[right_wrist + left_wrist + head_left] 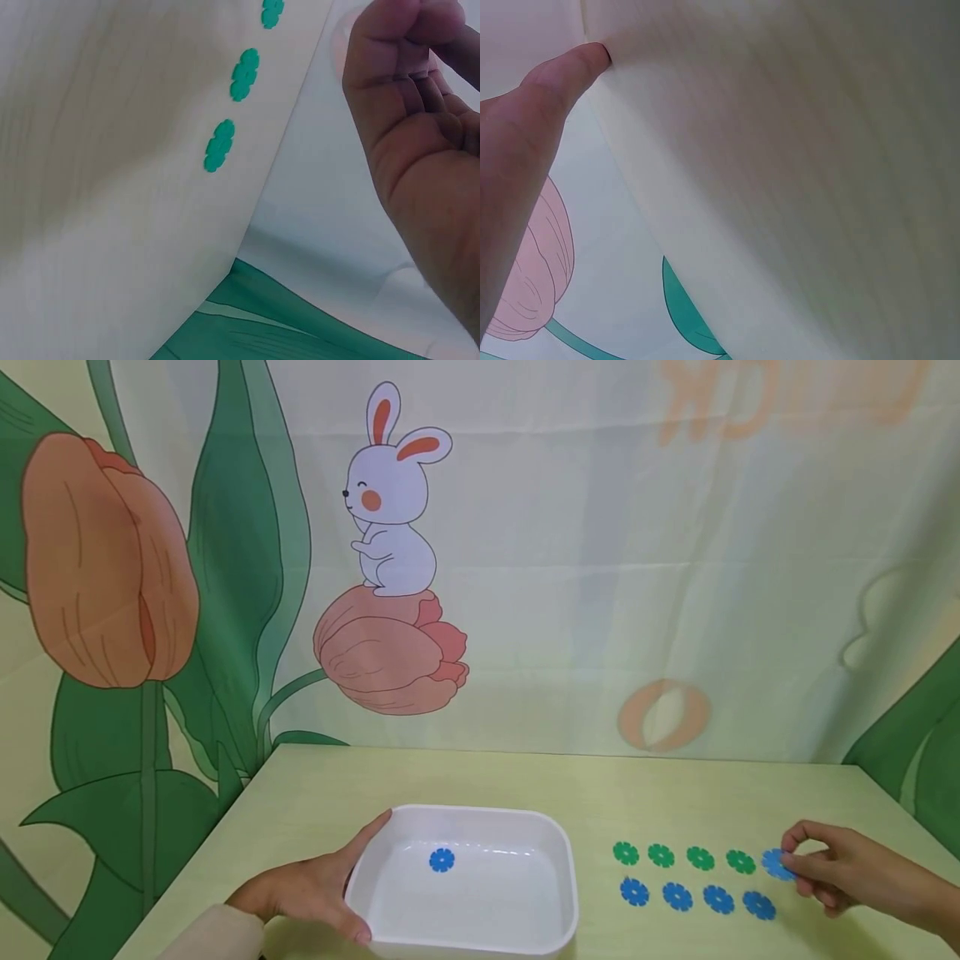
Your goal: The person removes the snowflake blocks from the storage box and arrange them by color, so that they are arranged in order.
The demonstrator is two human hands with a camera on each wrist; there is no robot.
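Observation:
My left hand (315, 889) holds the left end of a white tub (573, 893), thumb at the near corner and a finger at the far one. One blue snowflake disc (442, 860) lies inside the tub. At the right, my right hand (843, 870) pinches a lighter-looking blue snowflake disc (777, 864) between thumb and forefinger, at the right end of a row of green snowflake discs (701, 858). A row of blue snowflake discs (677, 897) lies in front of the green ones. The right wrist view shows the right hand (424, 112) with its fingers bent, the pinched disc out of sight.
The pale wood-grain table (330, 777) carries the tub and both rows. Behind it hangs a printed curtain (540, 568) with a rabbit, tulips and leaves. The discs lie to the right of the tub.

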